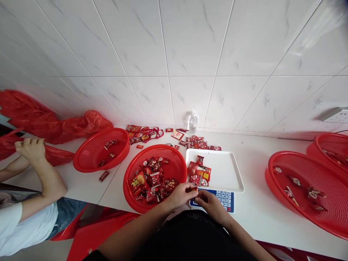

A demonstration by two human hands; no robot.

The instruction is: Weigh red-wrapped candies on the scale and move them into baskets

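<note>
My left hand [181, 196] is closed, thumb and fingertips pinching a small red packet [194, 189] just in front of the weighing scale's keypad [224, 200]. My right hand [212, 204] meets it from the other side, its fingers drawn together at the same packet. Above them lies the scale's white tray [224, 172], with several red wrapped snacks [202, 174] along its left side. Left of my hands stands a red mesh basket [174, 159] part filled with red snack packets [154, 179]. My left forearm passes over its near rim.
A clear bottle [193, 124] stands by the wall among loose red packets [198, 143]. Another red basket [102, 139] is left, two more [307, 174] at right. At far left, a co-worker's hand [31, 148] is near red plastic bags [78, 125].
</note>
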